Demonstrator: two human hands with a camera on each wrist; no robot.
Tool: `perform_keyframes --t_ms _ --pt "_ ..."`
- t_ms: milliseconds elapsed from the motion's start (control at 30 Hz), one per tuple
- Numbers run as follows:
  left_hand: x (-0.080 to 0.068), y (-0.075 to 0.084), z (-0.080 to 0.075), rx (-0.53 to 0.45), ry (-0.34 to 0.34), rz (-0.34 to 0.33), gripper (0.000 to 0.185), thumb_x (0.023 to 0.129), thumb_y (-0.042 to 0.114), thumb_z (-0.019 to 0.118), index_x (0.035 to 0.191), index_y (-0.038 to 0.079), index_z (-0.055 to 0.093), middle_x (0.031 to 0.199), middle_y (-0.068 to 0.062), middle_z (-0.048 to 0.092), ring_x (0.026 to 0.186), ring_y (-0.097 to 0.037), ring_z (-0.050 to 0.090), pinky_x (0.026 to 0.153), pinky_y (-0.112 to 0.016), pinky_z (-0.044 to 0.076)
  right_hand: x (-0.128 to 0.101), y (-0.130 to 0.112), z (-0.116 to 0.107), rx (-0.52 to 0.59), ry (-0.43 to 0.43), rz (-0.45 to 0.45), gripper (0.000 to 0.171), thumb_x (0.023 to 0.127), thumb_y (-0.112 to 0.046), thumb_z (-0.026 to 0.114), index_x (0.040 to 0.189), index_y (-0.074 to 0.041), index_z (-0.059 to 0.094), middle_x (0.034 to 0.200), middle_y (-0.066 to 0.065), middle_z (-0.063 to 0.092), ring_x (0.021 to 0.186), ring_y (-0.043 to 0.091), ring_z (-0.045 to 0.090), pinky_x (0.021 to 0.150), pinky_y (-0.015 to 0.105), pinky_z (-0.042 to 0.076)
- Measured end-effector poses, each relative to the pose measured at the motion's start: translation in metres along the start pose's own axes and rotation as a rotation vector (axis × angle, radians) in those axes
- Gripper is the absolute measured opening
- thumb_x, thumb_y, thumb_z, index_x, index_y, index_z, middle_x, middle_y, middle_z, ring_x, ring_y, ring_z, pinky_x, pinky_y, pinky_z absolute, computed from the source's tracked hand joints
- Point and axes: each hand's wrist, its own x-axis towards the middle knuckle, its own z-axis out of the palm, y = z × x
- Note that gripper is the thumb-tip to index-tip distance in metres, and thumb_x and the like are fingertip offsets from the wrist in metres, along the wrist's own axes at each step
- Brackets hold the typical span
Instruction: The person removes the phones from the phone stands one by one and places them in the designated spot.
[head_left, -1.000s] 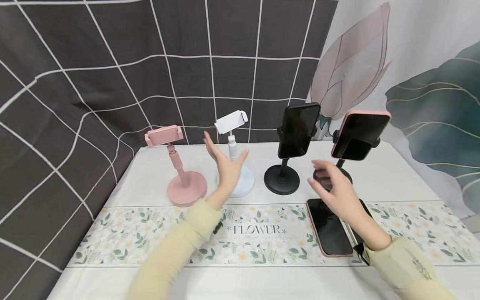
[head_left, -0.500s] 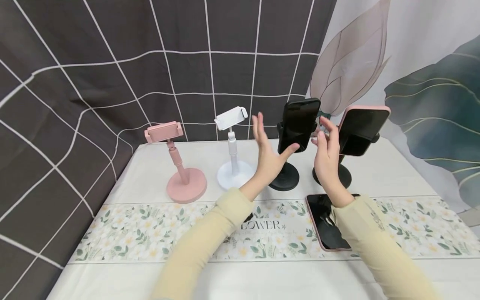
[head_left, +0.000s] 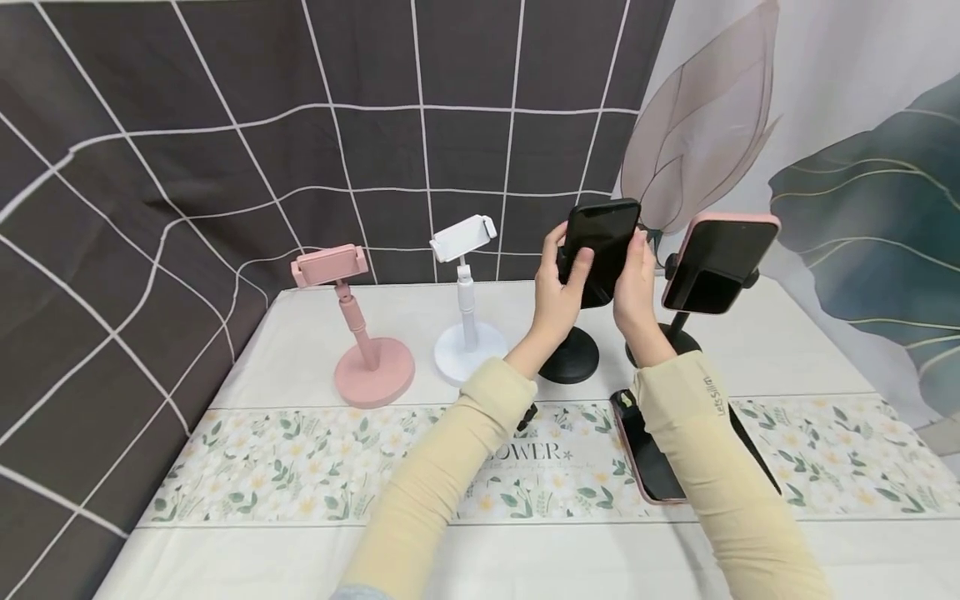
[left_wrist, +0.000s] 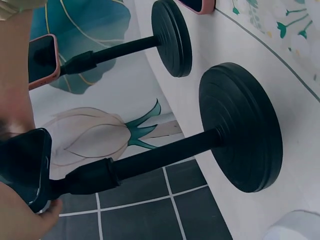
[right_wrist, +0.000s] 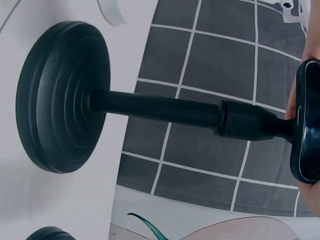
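A black smartphone [head_left: 609, 242] sits tilted in the holder of a black phone stand [head_left: 573, 360]. My left hand [head_left: 555, 298] grips its left side, thumb over the screen and fingers round the edge. At the opposite edge, my right hand [head_left: 634, 287] holds the phone, its fingers partly hidden behind it. The stand's round base [left_wrist: 241, 130] rests on the table in the left wrist view. Its straight post [right_wrist: 160, 107] runs up to the phone [right_wrist: 310, 122] in the right wrist view, where skin shows at both ends of the phone.
To the right, a pink-cased phone [head_left: 720, 265] sits in another black stand [head_left: 684, 340]. A pink stand [head_left: 373, 371] and a white stand [head_left: 470, 346] hold no phones. Beneath my right sleeve, a pink-edged phone [head_left: 660, 471] lies on the floral table runner [head_left: 300, 467].
My left hand has moved right from in front of the white stand to the black smartphone. My right hand has risen from above the lying phones, and both hands now hold the smartphone's sides.
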Motion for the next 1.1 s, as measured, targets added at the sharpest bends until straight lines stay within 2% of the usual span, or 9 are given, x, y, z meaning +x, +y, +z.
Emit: perform_keyframes --t_ms 100,233,467,600,700,900,1100 --pt "0.0 0.0 -0.001 -0.009 -0.01 -0.009 0.083 0.087 0.07 0.019 0.137 0.006 0.036 0.123 -0.019 0.057 0.109 -0.028 0.057 0.088 -0.024 0.046 -0.001 0.0 -0.001 0.054 -0.036 0.01 0.037 0.104 -0.029 0.02 0.106 -0.021 0.056 0.097 -0.008 0.055 0.093 0.006 0.052 0.081 0.019 0.042" --pt "0.0 0.001 -0.003 -0.01 -0.012 -0.022 0.088 0.084 0.071 0.011 0.133 0.003 0.038 0.125 -0.02 0.055 0.115 -0.03 0.054 0.095 -0.027 0.044 -0.002 0.0 0.0 0.097 -0.076 0.011 0.035 0.104 -0.029 0.021 0.113 -0.02 0.054 0.103 -0.008 0.055 0.099 0.006 0.05 0.087 0.018 0.04" --pt "-0.003 0.008 -0.008 -0.024 -0.002 -0.047 0.086 0.083 0.069 0.011 0.127 0.002 0.041 0.119 -0.021 0.054 0.107 -0.027 0.051 0.09 -0.025 0.041 -0.008 -0.009 0.003 0.051 -0.069 0.016 0.033 0.104 -0.026 0.022 0.11 -0.021 0.054 0.099 -0.008 0.053 0.094 0.007 0.049 0.082 0.019 0.039" --pt "-0.005 0.018 -0.014 -0.058 -0.002 -0.023 0.084 0.084 0.068 0.014 0.125 0.0 0.042 0.112 -0.022 0.053 0.1 -0.026 0.049 0.085 -0.022 0.039 -0.014 -0.019 0.009 0.08 -0.07 0.0 0.031 0.103 -0.029 0.025 0.11 -0.022 0.054 0.1 -0.008 0.053 0.093 0.007 0.049 0.082 0.019 0.041" --pt "-0.009 0.026 -0.02 -0.089 -0.002 0.005 0.082 0.085 0.066 0.015 0.123 -0.002 0.042 0.106 -0.022 0.052 0.093 -0.02 0.047 0.081 -0.021 0.038 -0.021 -0.027 0.013 0.105 -0.094 -0.042 0.031 0.101 -0.038 0.031 0.11 -0.021 0.055 0.1 -0.006 0.054 0.092 0.007 0.05 0.08 0.02 0.042" --pt "-0.027 0.041 -0.032 -0.119 0.006 0.03 0.079 0.088 0.065 0.017 0.116 -0.004 0.041 0.087 -0.019 0.044 0.079 -0.008 0.038 0.073 -0.02 0.032 -0.043 -0.038 0.018 0.084 -0.12 -0.112 0.049 0.086 -0.059 0.043 0.108 -0.018 0.058 0.097 -0.006 0.055 0.088 0.008 0.051 0.075 0.019 0.042" --pt "-0.048 0.054 -0.045 -0.133 0.033 0.029 0.072 0.089 0.063 0.021 0.103 -0.005 0.038 0.081 -0.019 0.04 0.077 -0.011 0.037 0.072 -0.023 0.031 -0.067 -0.043 0.025 0.059 -0.137 -0.102 0.054 0.084 -0.061 0.041 0.109 -0.016 0.058 0.095 -0.008 0.056 0.087 0.005 0.052 0.077 0.018 0.041"
